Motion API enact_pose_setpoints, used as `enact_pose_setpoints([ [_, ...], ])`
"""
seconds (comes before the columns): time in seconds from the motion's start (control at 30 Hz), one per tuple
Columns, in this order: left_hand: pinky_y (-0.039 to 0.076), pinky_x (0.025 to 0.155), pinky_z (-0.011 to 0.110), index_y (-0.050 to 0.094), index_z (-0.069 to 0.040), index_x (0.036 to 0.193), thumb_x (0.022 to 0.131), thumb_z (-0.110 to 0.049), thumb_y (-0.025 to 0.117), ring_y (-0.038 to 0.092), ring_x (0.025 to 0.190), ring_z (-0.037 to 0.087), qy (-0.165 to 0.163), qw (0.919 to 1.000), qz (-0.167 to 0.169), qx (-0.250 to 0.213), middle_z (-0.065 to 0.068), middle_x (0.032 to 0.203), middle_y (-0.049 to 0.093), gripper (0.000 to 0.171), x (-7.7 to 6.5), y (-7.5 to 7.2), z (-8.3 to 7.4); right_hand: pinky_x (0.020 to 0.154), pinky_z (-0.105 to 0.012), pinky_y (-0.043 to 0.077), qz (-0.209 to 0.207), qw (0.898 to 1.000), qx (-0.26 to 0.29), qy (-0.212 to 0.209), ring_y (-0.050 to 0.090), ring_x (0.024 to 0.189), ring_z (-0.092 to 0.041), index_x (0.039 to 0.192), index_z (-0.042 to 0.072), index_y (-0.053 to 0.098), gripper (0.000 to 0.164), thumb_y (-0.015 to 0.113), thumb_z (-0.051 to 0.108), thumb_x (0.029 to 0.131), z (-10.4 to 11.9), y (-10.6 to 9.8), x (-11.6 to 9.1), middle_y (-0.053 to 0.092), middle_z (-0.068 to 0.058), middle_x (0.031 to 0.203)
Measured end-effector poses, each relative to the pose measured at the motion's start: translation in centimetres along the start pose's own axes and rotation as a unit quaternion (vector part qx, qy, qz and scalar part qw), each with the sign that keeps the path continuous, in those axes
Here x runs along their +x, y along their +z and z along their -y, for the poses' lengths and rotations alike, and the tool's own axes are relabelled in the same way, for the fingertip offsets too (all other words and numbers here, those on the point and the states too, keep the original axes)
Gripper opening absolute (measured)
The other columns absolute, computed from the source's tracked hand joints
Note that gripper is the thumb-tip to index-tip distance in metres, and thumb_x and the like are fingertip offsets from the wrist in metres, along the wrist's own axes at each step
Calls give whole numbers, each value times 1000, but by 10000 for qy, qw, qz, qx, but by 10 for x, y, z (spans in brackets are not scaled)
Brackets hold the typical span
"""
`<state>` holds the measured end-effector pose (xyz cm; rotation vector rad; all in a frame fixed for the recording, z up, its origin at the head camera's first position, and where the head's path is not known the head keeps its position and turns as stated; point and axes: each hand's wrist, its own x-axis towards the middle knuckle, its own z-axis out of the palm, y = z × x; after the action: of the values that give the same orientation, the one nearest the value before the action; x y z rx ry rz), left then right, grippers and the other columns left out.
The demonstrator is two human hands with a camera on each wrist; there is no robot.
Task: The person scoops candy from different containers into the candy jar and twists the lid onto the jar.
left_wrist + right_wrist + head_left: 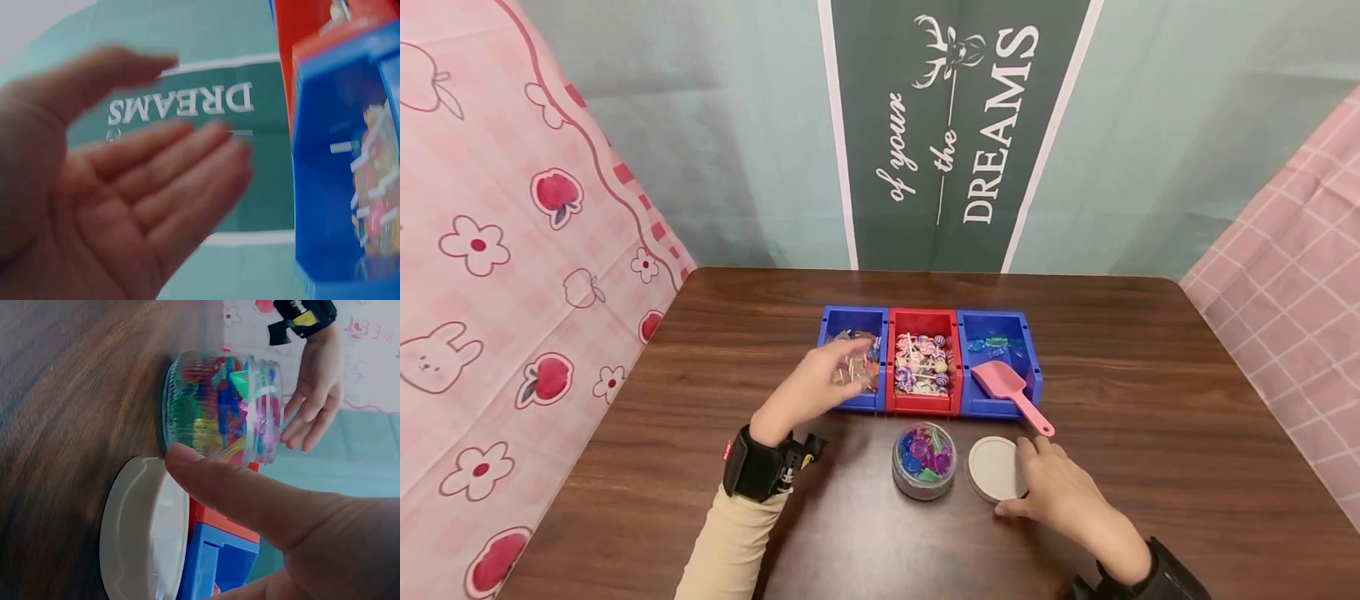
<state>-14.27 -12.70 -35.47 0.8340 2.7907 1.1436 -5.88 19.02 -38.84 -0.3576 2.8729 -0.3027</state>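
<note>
Over the left blue bin (859, 403), my left hand (811, 385) hovers with its palm turned inward and fingers extended. That palm is bare in the left wrist view, beside the bin with small clear-wrapped pieces with white sticks (377, 187). My right hand (1063, 492) spans the right side of a round white lid (996, 468) lying on the table, thumb on the near rim and fingers on the far right rim. In the right wrist view the thumb (219, 481) lies at the lid's edge. Left of the lid stands an open clear jar (212, 409) filled with colourful translucent pieces.
A red bin (922, 404) of small lollipops joins the left blue bin to a right blue bin (1032, 367) holding some blue and green pieces. A pink scoop (1007, 385) leans in the right bin, its handle over the front edge. Patterned cloths hang around the brown table (1150, 375).
</note>
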Motion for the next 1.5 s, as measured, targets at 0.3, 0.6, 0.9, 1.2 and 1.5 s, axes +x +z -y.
enact_pose_setpoints([
  [0.3, 47, 99, 46, 46, 4, 133, 79, -16, 73, 53, 117, 28, 160, 9684, 2406, -632, 21, 131, 56, 65, -1, 22, -13, 70, -57, 55, 169, 9998, -95, -78, 55, 92, -36, 112, -7, 55, 91, 84, 51, 49, 3, 0, 13, 57, -24, 100],
  [0.6, 40, 107, 45, 44, -4, 137, 69, -18, 81, 47, 123, 24, -158, 9522, 3010, -506, 12, 135, 53, 78, 4, 42, -13, 74, -56, 55, 196, 9997, -67, -137, 56, 89, -34, 112, -6, 57, 90, 85, 50, 48, 3, -1, 22, 57, -24, 101],
  [0.9, 44, 102, 39, 47, -8, 135, 63, -18, 84, 51, 114, 18, 135, 9487, 3120, -501, 7, 127, 58, 81, 10, 57, -10, 78, -56, 54, 317, 9994, 14, -143, 54, 91, -35, 116, -6, 55, 90, 87, 44, 49, 4, 2, 24, 56, -26, 107],
  [1.2, 44, 102, 36, 47, -6, 133, 61, -20, 86, 51, 114, 17, 314, 9500, 3076, -429, 7, 126, 59, 83, 10, 63, -10, 74, -52, 54, 236, 9995, -33, -228, 53, 84, -31, 111, -5, 56, 84, 88, 41, 48, 5, 4, 24, 56, -23, 100],
  [1.5, 44, 102, 35, 48, -5, 132, 60, -20, 86, 51, 114, 17, 358, 9502, 3061, -460, 9, 124, 60, 83, 11, 62, -9, 73, -50, 53, 160, 9994, -20, -305, 53, 82, -30, 109, -4, 57, 82, 88, 40, 47, 7, 3, 25, 56, -21, 97],
])
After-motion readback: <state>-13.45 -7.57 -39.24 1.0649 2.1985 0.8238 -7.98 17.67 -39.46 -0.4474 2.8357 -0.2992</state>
